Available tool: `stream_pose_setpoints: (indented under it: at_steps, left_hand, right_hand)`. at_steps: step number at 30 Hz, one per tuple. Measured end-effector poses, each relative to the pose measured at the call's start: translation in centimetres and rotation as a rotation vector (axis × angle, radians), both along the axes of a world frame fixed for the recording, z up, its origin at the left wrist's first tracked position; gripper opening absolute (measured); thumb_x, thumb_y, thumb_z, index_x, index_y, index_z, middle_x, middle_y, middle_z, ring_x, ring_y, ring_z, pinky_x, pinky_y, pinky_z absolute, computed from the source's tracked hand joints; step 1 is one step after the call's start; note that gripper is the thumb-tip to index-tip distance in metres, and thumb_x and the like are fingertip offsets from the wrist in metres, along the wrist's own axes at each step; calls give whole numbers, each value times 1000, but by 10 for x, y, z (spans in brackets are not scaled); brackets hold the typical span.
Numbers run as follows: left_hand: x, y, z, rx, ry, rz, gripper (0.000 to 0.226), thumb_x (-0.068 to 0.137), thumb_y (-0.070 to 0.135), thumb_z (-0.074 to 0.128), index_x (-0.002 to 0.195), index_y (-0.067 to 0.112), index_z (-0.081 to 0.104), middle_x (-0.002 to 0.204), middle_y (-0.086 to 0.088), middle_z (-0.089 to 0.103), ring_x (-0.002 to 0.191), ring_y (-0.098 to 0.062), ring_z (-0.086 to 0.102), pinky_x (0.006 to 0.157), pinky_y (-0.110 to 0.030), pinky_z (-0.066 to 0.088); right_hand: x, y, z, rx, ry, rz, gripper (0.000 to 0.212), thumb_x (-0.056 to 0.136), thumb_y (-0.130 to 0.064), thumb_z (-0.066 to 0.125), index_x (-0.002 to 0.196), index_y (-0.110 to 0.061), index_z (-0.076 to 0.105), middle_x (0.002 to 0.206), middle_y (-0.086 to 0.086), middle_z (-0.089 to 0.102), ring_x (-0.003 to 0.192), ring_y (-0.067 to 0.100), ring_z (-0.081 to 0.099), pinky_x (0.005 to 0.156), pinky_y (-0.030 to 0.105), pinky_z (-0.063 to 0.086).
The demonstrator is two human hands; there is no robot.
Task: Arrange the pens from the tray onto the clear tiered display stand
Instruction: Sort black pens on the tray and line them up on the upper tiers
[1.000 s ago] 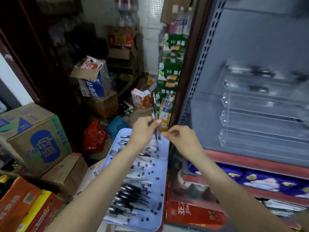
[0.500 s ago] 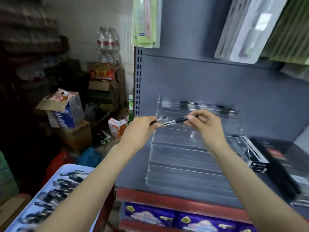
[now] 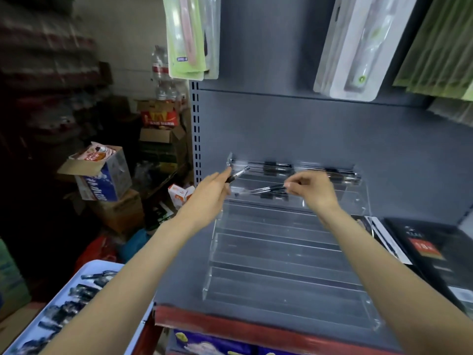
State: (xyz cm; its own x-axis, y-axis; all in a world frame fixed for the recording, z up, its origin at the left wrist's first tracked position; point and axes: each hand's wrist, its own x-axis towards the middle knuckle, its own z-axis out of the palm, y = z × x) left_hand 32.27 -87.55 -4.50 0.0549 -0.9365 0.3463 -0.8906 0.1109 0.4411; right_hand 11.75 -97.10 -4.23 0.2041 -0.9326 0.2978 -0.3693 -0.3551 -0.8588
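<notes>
Stand (image 3: 286, 254), clear acrylic, stepped tiers, sits on the grey shelf (image 3: 184, 283). Top tier holds pens (image 3: 277, 167) lying end to end along the back edge; blur makes the count uncertain, perhaps three or four. Second tier has one dark pen or clip visible under the hands. All lower tiers show no pens.

Right hand (image 3: 311, 189) pinches a pen (image 3: 258, 190) by its right end, fingers curled; the pen lies nearly level just above the second tier, not yet set down. Left hand (image 3: 213, 192) grips another pen (image 3: 238, 174) between thumb and fingers, tip angled up toward the left end of the top tier.

Tray (image 3: 84, 272), pale blue, bottom left, below shelf level and well apart from the stand. It holds many dark pens (image 3: 76, 298) in loose rows; its near end is hidden behind the left forearm.

Judgement: task is early. Top row is filled or nearly so, second row only begun, the remaining tiers untouched, most stock in the tray. Two pens in hand are the current placement.

Surroundings: black boxes (image 3: 432, 254) on the shelf right of the stand; packaged goods (image 3: 190, 37) hang above; cartons (image 3: 102, 175) stacked on the floor at left.
</notes>
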Motion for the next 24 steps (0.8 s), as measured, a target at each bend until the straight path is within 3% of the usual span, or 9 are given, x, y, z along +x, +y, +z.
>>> stream_pose_setpoints:
  at_steps: [2,3,5,7,11,16,18,21,24]
  left_hand:
    - [-1,-3,0,-31,117,-10,35,98,13,41,133,15,40,109,-3,64,92,-19,58,85,-31,46]
    - [0,-4,-1,-53,149,-9,26,97,16,46,123,17,46,106,-1,67,92,-18,61,86,-34,50]
    - [2,-6,-1,-86,144,-5,15,93,20,55,107,18,55,100,2,69,93,-16,64,86,-39,53]
    - [4,-5,0,-107,125,-8,13,89,22,61,102,20,63,97,2,69,92,-14,64,86,-38,54]
    - [6,-7,2,-134,65,-18,18,88,19,62,105,19,68,96,0,64,91,-14,61,87,-32,51]
    - [-4,-12,4,-136,74,-79,21,89,16,61,108,18,68,96,4,62,87,-6,56,80,-10,38]
    - [-11,-17,6,-133,111,-119,20,88,16,62,107,17,68,98,3,66,89,-6,58,82,-10,39]
    - [-17,-21,6,-155,150,-119,23,87,15,63,109,16,66,106,1,65,93,-5,56,90,-16,42]
    - [-7,-24,2,-209,141,66,46,87,17,63,130,16,50,127,-3,50,121,-17,45,105,-28,33]
  right_hand:
    - [4,-3,1,-36,157,-13,4,80,-7,72,83,-8,73,78,2,67,73,12,61,66,3,43]
    - [6,-5,2,-36,202,-14,4,79,-9,72,83,-9,74,79,0,67,74,10,59,60,0,40]
    - [11,-7,3,-9,262,-4,5,79,-9,72,84,-9,74,81,-1,66,77,10,58,60,3,39]
    - [16,-8,4,25,303,24,7,81,-8,71,87,-8,74,84,0,66,81,11,58,70,14,42]
    - [16,-5,5,35,275,65,12,82,-8,70,93,-7,72,93,4,69,84,13,60,75,17,45]
    - [8,15,7,39,10,174,13,90,-16,61,100,-14,69,88,0,69,80,12,65,72,19,51]
    - [8,19,8,62,-44,236,13,89,-11,61,100,-8,69,80,2,68,72,8,66,68,18,52]
    - [2,14,7,13,-105,165,13,85,1,63,96,2,69,76,3,67,63,3,65,72,17,54]
    - [-12,5,5,-15,-158,-16,12,81,1,66,89,-6,72,80,6,70,70,12,66,82,24,55]
